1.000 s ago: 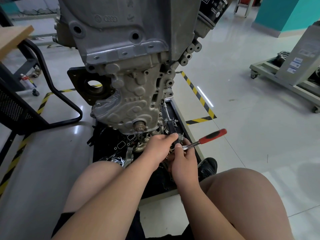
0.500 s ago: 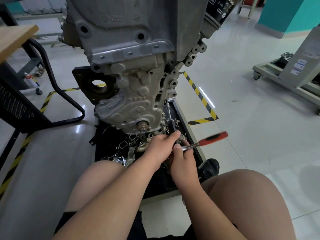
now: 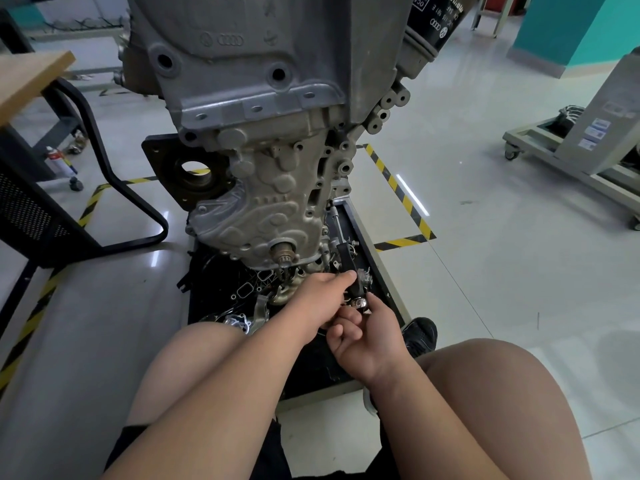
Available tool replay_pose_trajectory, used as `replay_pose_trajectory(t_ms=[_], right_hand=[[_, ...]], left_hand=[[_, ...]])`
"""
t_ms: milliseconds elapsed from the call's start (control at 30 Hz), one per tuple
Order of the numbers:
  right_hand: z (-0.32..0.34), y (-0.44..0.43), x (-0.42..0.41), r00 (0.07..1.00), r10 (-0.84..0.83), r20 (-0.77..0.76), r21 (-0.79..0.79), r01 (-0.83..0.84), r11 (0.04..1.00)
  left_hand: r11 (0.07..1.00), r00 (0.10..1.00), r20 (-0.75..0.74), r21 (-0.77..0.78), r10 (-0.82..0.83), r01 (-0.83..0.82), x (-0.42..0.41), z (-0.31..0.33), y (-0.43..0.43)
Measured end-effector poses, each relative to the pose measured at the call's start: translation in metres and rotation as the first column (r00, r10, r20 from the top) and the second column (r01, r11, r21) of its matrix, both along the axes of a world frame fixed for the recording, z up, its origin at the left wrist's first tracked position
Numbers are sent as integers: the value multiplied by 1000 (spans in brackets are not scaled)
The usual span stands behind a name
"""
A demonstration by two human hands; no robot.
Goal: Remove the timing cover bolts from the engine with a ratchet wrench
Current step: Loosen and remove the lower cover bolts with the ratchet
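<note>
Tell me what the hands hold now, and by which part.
The right hand pinches a small chrome piece, probably the ratchet's head; no handle shows. What the left hand holds cannot be told.

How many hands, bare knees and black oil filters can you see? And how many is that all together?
Hands: 2, the left hand and the right hand
Bare knees: 2, the left knee and the right knee
Black oil filter: 1
Total: 5
</note>
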State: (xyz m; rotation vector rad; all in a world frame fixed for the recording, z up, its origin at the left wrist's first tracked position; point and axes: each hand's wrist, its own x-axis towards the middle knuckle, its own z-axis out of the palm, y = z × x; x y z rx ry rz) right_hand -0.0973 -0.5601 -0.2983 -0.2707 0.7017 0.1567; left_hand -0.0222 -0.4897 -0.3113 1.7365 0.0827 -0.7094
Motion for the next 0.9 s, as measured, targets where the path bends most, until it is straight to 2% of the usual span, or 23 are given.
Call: replay_pose_trajectory(t_ms=[100,167,333,467,600,667,767,833,900], right_hand=[[2,0,0,1000,-8,14,63,7,998],[2,0,-1,1000,-1,19,30,0,1000],[-2,4,-1,1000,-3,17,-255,7,967],[-6,6,-2,999,-23,32,-479,35,877],[-6,7,-3,995,-47,87,-623,91,777],[-7,8,-5,997,-13,73,-756,64,651],[-11,9,-10,998,61,34,-934,10,357],[-10,10,-13,992,124,20,-987,0,163],[-10,10,-14,979,194,-66,-997,-59,-41]], left_hand=[[1000,1000,7,-5,10,-10,-1,1,1],[1000,1000,7,-17,6,-6,-2,2,1],[999,1000,-21,-50,-8,7,-6,3,1],[1000,999,35,-26,-10,11,-5,1,0],[998,999,49,-60,9,-6,-4,0,-3],[999,998,69,-43,10,-7,-3,0,-3],[1000,996,94,-23,0,2,-2,1,-2],[1000,994,106,-26,0,3,-3,3,-2],[1000,993,117,-30,11,-8,-4,5,-2]])
